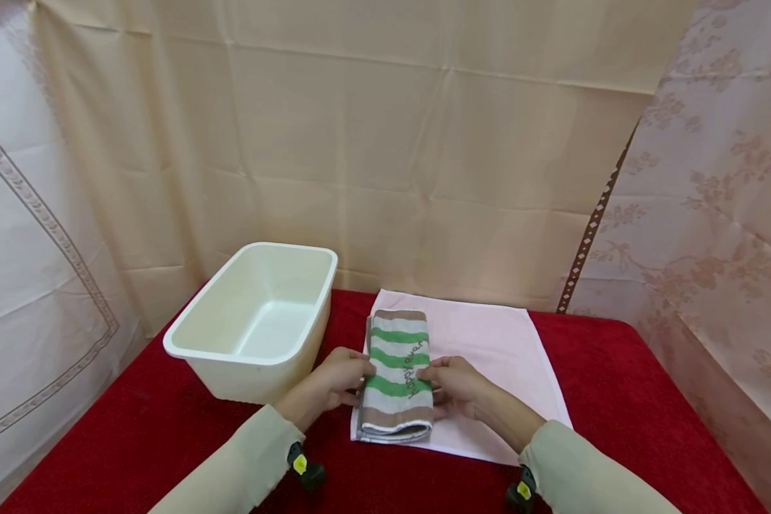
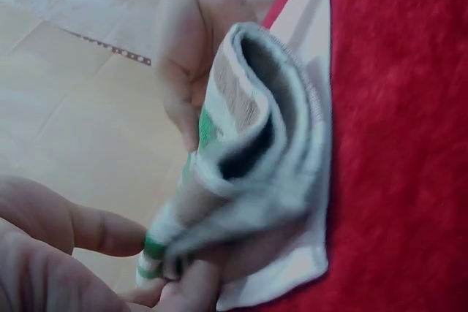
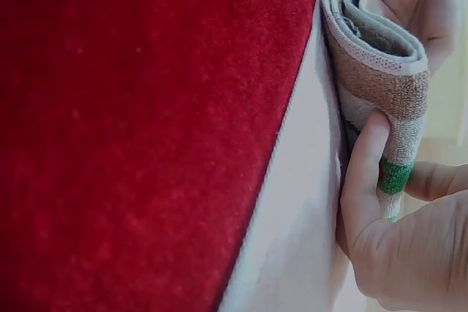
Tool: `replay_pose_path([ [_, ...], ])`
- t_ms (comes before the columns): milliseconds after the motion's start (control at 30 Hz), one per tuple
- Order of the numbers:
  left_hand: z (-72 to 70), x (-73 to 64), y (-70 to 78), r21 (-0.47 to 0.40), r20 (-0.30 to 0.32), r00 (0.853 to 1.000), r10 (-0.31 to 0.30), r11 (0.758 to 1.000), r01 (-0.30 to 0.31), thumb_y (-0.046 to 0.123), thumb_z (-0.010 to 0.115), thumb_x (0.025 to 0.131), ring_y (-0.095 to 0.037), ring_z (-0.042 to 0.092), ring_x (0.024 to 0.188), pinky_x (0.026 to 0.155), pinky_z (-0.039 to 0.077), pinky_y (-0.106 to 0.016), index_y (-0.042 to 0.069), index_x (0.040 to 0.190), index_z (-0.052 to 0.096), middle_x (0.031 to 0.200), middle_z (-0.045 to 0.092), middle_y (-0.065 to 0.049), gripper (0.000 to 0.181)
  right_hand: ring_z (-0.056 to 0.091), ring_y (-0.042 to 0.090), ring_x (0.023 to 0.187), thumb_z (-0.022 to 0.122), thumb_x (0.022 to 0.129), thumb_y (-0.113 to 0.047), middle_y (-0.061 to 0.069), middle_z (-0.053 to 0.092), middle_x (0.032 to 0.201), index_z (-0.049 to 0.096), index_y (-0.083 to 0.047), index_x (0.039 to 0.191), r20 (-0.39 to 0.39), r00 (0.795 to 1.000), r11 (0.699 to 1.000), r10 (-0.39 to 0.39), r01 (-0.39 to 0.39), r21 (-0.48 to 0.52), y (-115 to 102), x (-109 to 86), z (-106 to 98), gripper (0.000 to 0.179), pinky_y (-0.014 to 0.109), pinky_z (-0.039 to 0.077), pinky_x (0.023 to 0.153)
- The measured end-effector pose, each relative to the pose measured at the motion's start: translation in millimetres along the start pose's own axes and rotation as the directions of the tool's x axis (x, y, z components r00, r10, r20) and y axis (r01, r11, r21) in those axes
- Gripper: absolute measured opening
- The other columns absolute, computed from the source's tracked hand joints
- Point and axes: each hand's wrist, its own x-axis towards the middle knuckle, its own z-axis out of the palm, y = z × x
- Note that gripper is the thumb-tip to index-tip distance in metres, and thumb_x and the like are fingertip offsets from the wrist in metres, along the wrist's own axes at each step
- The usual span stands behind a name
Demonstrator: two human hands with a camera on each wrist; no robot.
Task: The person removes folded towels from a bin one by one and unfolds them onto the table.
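Observation:
A folded striped towel [image 1: 395, 400], white with green and brown bands and dark lettering, lies lengthwise on the left part of a pink towel [image 1: 488, 343]. My left hand [image 1: 336, 378] pinches its left long edge, thumb on top and fingers beneath. On the opposite edge, my right hand [image 1: 459, 389] pinches the cloth between thumb and fingers. The left wrist view shows the folded layers [image 2: 256, 115] bulging open at the near end. In the right wrist view, the stacked layers [image 3: 380, 42] curve upward beside the right fingers [image 3: 369, 155].
A cream plastic basin [image 1: 315, 335] stands to the left of the towels, with its inside bare. Red cloth [image 1: 617, 400] covers the table. Beige curtain [image 1: 392, 143] hangs behind, and patterned fabric [image 1: 732, 214] hangs on the right.

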Motion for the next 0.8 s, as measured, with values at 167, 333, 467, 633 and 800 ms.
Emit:
replay_pose_path([
  [167,3.4,-7.0,-2.1,-0.05,0.023,1.0,-0.009,0.999,0.01,0.005,0.061,0.096,-0.029,0.069,0.094,0.077,0.061,-0.045,-0.011,0.139,0.045,0.117,0.063,-0.023,0.049,0.072,0.021,0.076,0.063,0.099,-0.012,0.012,0.074,0.093,0.058,0.002,0.111,0.012,1.0,0.999,0.018,-0.018,0.039,0.6,-0.1,-2.1,0.019,0.034,0.06,0.067],
  [333,4.3,-10.9,-4.2,-0.061,0.053,0.998,-0.039,0.997,0.042,0.009,0.063,0.097,-0.026,0.07,0.088,0.073,0.062,-0.043,-0.009,0.139,0.045,0.112,0.066,-0.021,0.049,0.071,0.02,0.073,0.064,0.099,-0.013,0.011,0.074,0.09,0.058,0.001,0.111,0.016,1.0,0.999,0.011,-0.011,0.035,0.9,-0.1,-3.4,0.02,0.033,0.06,0.061],
  [467,3.0,-7.1,-2.8,-0.059,0.041,0.998,-0.043,0.997,0.046,0.014,0.063,0.099,-0.024,0.07,0.08,0.07,0.062,-0.041,-0.008,0.13,0.053,0.102,0.069,-0.018,0.039,0.071,0.019,0.071,0.063,0.099,-0.014,0.011,0.073,0.09,0.059,0.002,0.108,0.007,1.0,1.0,-0.022,0.022,-0.014,-1.9,4.8,-3.5,0.019,0.03,0.058,0.059],
  [633,3.1,3.9,-2.8,-0.084,0.054,0.997,-0.047,0.995,0.051,0.015,0.061,0.099,-0.024,0.071,0.076,0.069,0.063,-0.044,-0.007,0.122,0.059,0.096,0.071,-0.017,0.032,0.072,0.021,0.073,0.063,0.1,-0.017,0.013,0.074,0.092,0.058,0.0,0.106,-0.002,1.0,0.998,-0.019,0.019,-0.054,-8.3,18.5,-6.4,0.019,0.033,0.058,0.058],
  [800,3.2,15.4,-5.0,-0.122,0.079,0.996,-0.039,0.991,0.048,0.014,0.061,0.1,-0.024,0.071,0.082,0.072,0.062,-0.045,-0.003,0.129,0.053,0.103,0.07,-0.017,0.034,0.071,0.02,0.072,0.064,0.099,-0.012,0.012,0.071,0.093,0.053,0.001,0.111,-0.022,0.999,0.999,-0.029,0.029,-0.039,-9.2,24.4,-5.5,0.02,0.032,0.059,0.062],
])
